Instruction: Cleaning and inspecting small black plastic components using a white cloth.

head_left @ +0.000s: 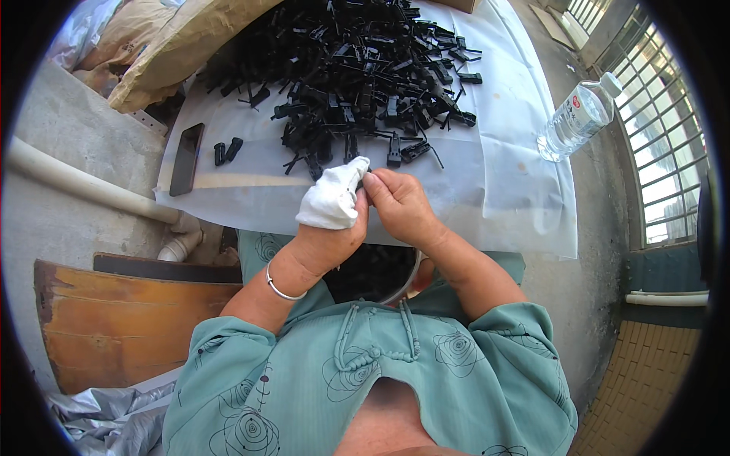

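My left hand, its fingers covered by a white cloth or glove, is closed at the near edge of the table. Against it, my right hand pinches with thumb and forefinger. A small dark bit shows between the two hands, mostly hidden by the fingers. Just beyond them lies a large heap of black plastic parts, many with thin stems sticking out. One loose black part sits at the heap's near edge. Below my wrists, a round container with a pale rim holds more black pieces.
Translucent sheeting covers the table. A dark phone and two small black parts lie at left. A clear water bottle stands at the right edge. Brown paper, a pale pipe and a wooden board are on the left.
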Demonstrator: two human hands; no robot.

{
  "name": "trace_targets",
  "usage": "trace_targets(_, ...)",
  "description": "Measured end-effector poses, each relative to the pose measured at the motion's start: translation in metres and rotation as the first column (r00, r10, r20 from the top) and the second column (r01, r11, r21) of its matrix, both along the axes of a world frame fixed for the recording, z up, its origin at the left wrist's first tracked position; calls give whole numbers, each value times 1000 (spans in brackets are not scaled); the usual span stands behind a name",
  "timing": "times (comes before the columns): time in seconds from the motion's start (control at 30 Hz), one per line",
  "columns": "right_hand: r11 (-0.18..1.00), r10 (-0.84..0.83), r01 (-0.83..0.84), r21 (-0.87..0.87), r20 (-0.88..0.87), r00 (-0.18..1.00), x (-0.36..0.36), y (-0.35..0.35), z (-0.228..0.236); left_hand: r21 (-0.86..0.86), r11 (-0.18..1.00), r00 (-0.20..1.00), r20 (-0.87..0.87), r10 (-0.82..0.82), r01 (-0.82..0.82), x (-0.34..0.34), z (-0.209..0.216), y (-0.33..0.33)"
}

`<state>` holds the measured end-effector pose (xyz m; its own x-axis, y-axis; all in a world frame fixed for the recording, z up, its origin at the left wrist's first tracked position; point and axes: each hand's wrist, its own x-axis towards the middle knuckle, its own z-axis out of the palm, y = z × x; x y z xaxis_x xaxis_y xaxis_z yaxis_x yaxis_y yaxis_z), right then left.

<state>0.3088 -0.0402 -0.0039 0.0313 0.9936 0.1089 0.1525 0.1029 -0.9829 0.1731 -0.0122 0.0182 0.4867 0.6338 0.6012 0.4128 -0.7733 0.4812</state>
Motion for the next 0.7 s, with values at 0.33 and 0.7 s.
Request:
trace_targets(0.33, 964, 100, -196, 178, 439, 893, 33, -2, 16, -746, 540, 870, 490, 47, 390, -15, 16, 13)
trace_targets(0.7, 961, -42, -23, 275, 229, 973, 18, 2, 20, -646, 660, 915, 364, -174, 383, -7, 6, 5)
